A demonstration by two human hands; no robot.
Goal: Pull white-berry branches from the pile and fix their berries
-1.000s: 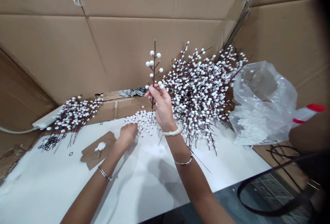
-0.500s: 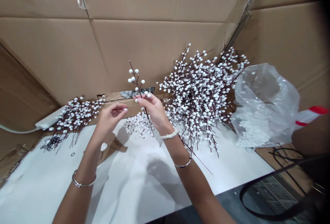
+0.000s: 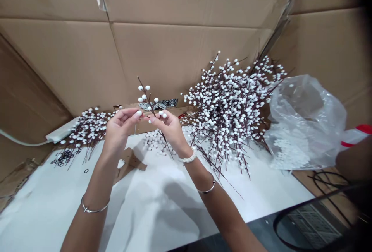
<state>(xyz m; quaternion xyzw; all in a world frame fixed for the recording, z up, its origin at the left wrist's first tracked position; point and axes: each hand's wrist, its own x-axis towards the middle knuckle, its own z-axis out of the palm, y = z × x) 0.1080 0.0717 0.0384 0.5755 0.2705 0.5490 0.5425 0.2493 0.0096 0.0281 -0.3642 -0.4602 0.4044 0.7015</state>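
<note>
Berry sprig at frame center pinched in the fingers of the right hand, left hand with fingers curled loosely just beside it.

Taped cardboard sheets line the wall; a white tabletop sits below; a dark grille shows past its edge.

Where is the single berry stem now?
In the head view, the berry stem is held up at centre in the right hand, tilted, with the left hand beside it, left of the large berry pile.
</note>
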